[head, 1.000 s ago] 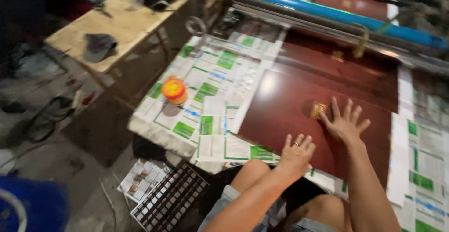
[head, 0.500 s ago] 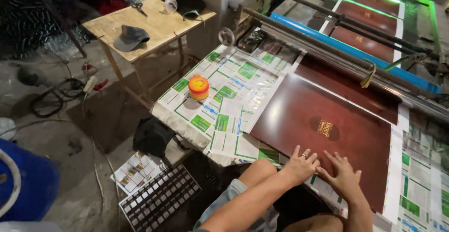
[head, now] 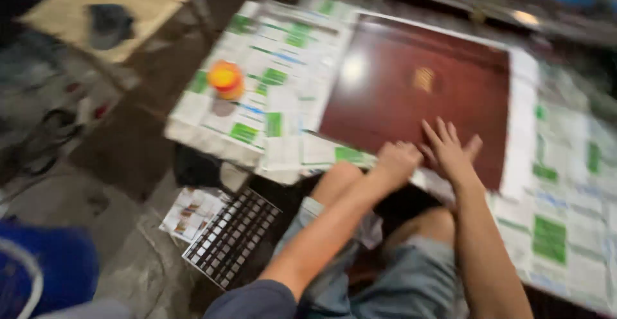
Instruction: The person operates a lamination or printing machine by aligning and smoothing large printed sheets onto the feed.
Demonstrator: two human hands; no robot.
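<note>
A workshop — bare concrete floor (head: 122, 164), paper-covered worktable (head: 270, 68), glossy dark-red panel (head: 418, 94) laid flat on it.

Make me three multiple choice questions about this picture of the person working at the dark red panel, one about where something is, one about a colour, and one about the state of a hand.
1. Where do both hands rest?
A. On the near edge of the dark red panel
B. On the wooden table
C. On the floor

2. What colour is the small round container on the printed sheets?
A. Blue
B. Orange and yellow
C. Black

3. How is the right hand held?
A. Clenched around a tool
C. Raised in the air
B. Flat, fingers spread

Answers: 1 A, the left hand and right hand lie side by side on the dark red panel at its near edge. 2 B, the small round container on the printed sheets is orange with yellow. 3 B, the fingers fan open on the panel.
</note>
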